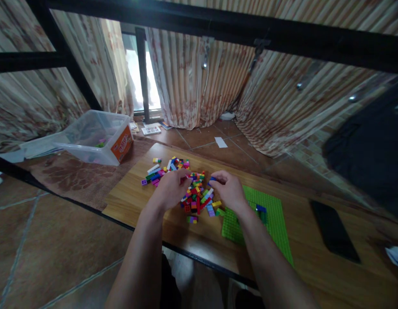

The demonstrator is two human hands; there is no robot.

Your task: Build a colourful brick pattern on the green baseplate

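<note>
A loose pile of small coloured bricks (195,197) is spread over the middle of a wooden worktop (134,197), with an outlying scatter trailing off to the far left. Just beside the pile on the right, a green studded baseplate (272,219) is laid flat, its long axis running from the far edge towards the near right corner, and a dark blue brick (260,209) is seated on it. Part of the baseplate is hidden by the right forearm. Further right, well apart, a flat black slab (334,229) is seen on the worktop. The left hand (171,189) is curled knuckles-up over the left side of the pile, and the bricks under it are covered; whether anything is gripped cannot be told. The right hand (229,189) is held at the pile's far right side, its fingertips pinched together on a small blue brick (212,178), whose long axis seems to lie roughly left to right. Beyond the worktop a clear plastic tub (96,135) is set on a brown patterned mat (73,176). The floor is laid with reddish tiles (41,257), striped curtains (192,81) are hung behind, and black frame bars (282,36) cross overhead.
</note>
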